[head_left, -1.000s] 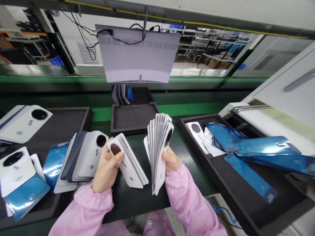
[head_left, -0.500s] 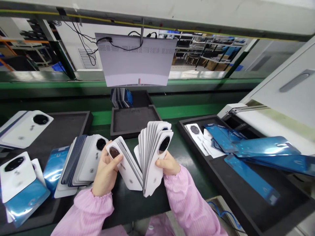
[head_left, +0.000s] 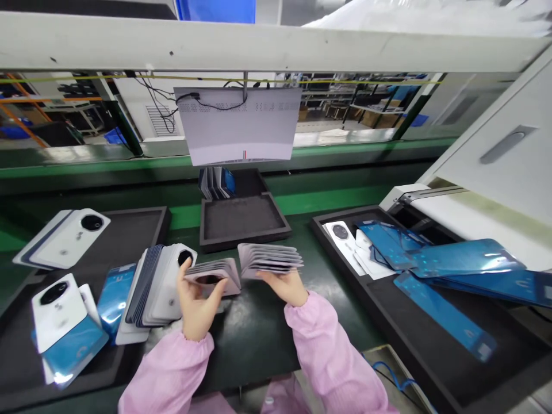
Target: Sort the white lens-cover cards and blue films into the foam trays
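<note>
My left hand (head_left: 199, 309) is closed round the edges of a small stack of phone back covers (head_left: 228, 270), thumb on the near side by a dark oval camera opening. My right hand (head_left: 291, 287) grips a thicker, fanned stack of phone back covers (head_left: 265, 255) from below. Both stacks are tipped so that their thin edges show, and their inner ends sit close together above the dark green tabletop (head_left: 254, 339). Just left of my left hand, a row of white and dark-edged covers (head_left: 161, 287) leans on a black tray (head_left: 133, 221).
More white covers (head_left: 71, 241) and blue film-faced covers (head_left: 80, 351) lie in the left tray. Smaller black trays (head_left: 245, 221) stand ahead under a monitor (head_left: 241, 126). At right, another black tray (head_left: 425, 322) holds blue film sheets (head_left: 466, 257) beside a white machine (head_left: 495, 149).
Both stacks have tilted from upright, with their faces showing, to nearly flat, edges towards me. The head view has shifted, so more of the overhead shelf shows.
</note>
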### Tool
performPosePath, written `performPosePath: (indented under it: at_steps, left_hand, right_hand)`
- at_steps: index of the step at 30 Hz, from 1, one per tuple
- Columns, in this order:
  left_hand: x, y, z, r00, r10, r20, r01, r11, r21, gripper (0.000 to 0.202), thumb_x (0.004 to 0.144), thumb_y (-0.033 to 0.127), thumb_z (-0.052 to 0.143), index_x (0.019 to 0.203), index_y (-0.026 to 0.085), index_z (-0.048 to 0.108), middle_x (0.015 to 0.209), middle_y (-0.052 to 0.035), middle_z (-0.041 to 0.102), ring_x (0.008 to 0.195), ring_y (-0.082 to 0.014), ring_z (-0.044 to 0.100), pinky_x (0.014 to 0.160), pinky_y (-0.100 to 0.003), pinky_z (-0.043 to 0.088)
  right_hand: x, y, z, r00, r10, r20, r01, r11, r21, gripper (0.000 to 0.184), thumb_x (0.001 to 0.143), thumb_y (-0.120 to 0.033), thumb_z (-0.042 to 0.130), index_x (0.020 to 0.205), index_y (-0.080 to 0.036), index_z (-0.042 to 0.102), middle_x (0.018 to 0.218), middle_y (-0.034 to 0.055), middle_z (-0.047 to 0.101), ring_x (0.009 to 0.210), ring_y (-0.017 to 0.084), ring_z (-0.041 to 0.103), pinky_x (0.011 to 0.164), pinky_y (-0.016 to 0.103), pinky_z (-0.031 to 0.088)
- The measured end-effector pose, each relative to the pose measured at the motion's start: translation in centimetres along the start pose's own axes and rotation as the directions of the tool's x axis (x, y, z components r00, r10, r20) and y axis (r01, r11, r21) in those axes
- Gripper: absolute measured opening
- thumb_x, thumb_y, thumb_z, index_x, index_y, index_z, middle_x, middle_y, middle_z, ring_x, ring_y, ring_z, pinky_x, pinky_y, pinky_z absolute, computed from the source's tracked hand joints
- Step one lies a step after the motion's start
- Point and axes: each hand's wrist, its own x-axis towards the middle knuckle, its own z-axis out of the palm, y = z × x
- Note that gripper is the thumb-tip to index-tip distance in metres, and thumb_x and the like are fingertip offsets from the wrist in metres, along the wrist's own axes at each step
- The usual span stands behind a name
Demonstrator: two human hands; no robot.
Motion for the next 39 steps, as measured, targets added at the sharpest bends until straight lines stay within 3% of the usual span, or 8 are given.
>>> performPosePath:
  at_steps: [8,16,20,26,28,31,35,39]
  left_hand:
    - [0.1,-1.7,0.3,0.969,-0.204,0.139,0.198,0.979,0.056,0.043,0.061,0.022,0.077,0.098,0.021,0.056,0.098,-0.0033,0.062,0.097,-0.0194,0.06,0.091,-0.031,0.043]
    - [0.8,-1.6,-0.3,0.873,-0.436,0.22,0.47,0.872,-0.136,0.04,0.066,0.027,0.073,0.1,0.019,0.053,0.092,-0.0055,0.067,0.078,-0.0205,0.066,0.072,-0.034,0.053]
    - [1.0,-1.5,-0.5,0.821,-0.501,0.275,0.559,0.804,-0.204,0.049,0.07,0.03,0.07,0.114,0.019,0.051,0.105,-0.0109,0.066,0.087,-0.025,0.065,0.078,-0.039,0.052]
    - [0.5,-1.5,-0.2,0.948,-0.269,0.169,0.279,0.96,-0.037,0.07,0.065,0.023,0.075,0.128,0.029,0.046,0.134,-0.0034,0.05,0.126,-0.0238,0.042,0.105,-0.037,0.032]
    - [0.3,-1.7,-0.1,0.913,-0.328,0.241,0.344,0.939,-0.027,0.052,0.068,0.027,0.072,0.118,0.025,0.058,0.129,-0.0041,0.055,0.127,-0.0245,0.041,0.107,-0.036,0.029]
    - [0.3,-2.0,0.1,0.785,-0.525,0.329,0.589,0.798,-0.129,0.04,0.075,0.039,0.064,0.111,0.02,0.063,0.117,-0.0084,0.064,0.114,-0.0277,0.054,0.1,-0.041,0.038]
    - [0.1,-1.8,0.4,0.754,-0.576,0.317,0.643,0.746,-0.174,0.037,0.075,0.04,0.065,0.105,0.019,0.067,0.114,-0.0081,0.066,0.113,-0.0273,0.055,0.1,-0.039,0.038]
    - [-0.3,-1.4,0.7,0.715,-0.608,0.345,0.672,0.734,-0.096,0.041,0.072,0.032,0.07,0.111,0.022,0.065,0.121,-0.0047,0.063,0.117,-0.0266,0.052,0.102,-0.039,0.036]
  right_hand:
    - [0.1,2.9,0.9,0.98,0.163,-0.117,-0.152,0.984,0.095,0.04,0.061,-0.028,0.075,0.098,-0.018,0.064,0.09,0.0058,0.071,0.083,0.021,0.067,0.086,0.04,0.05]
    - [1.3,2.8,0.4,0.947,0.196,-0.254,-0.152,0.972,0.181,0.031,0.061,-0.029,0.075,0.085,-0.015,0.063,0.082,0.0053,0.07,0.079,0.02,0.065,0.085,0.04,0.05]
    - [0.8,1.7,-1.2,0.951,0.262,-0.167,-0.189,0.913,0.361,0.035,0.065,-0.032,0.072,0.095,-0.017,0.062,0.095,0.0071,0.07,0.087,0.022,0.066,0.082,0.039,0.052]
    - [-0.3,-0.1,-1.0,0.888,0.442,0.127,-0.441,0.741,0.507,0.035,0.063,-0.029,0.076,0.093,-0.017,0.064,0.09,0.0062,0.072,0.082,0.023,0.068,0.079,0.037,0.054]
    - [-0.2,-0.2,0.2,0.86,0.456,0.228,-0.506,0.71,0.49,0.039,0.063,-0.03,0.076,0.097,-0.015,0.063,0.093,0.0083,0.071,0.084,0.024,0.068,0.078,0.037,0.054]
    - [0.5,-0.1,2.1,0.861,0.452,0.233,-0.508,0.736,0.448,0.043,0.063,-0.029,0.076,0.1,-0.014,0.061,0.097,0.009,0.07,0.087,0.023,0.067,0.079,0.036,0.053]
    - [1.4,0.6,2.9,0.89,0.441,0.116,-0.45,0.811,0.374,0.041,0.061,-0.027,0.078,0.096,-0.017,0.061,0.098,0.0058,0.07,0.085,0.019,0.066,0.078,0.032,0.052]
    - [1.6,1.0,2.0,0.873,0.463,0.157,-0.487,0.796,0.361,0.041,0.065,-0.028,0.075,0.101,-0.017,0.06,0.1,0.0063,0.069,0.087,0.02,0.066,0.08,0.034,0.052]
